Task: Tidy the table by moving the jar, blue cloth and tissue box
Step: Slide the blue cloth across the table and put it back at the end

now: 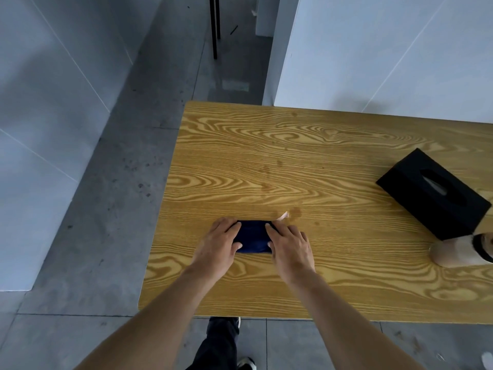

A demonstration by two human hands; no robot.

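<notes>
A folded dark blue cloth (253, 237) lies on the wooden table (293, 156), near its front left part. My left hand (220, 243) rests on the cloth's left end and my right hand (289, 243) on its right end, fingers spread flat over it. A black tissue box (433, 192) sits at an angle at the right. Just below it a pale jar (458, 249) with a dark band lies on its side, cut off by the frame's right edge.
A small pale scrap (284, 216) lies on the table just beyond the cloth. White walls stand behind the table and at the left. Grey floor runs along the table's left edge, and a dark chair leg (214, 28) stands far back.
</notes>
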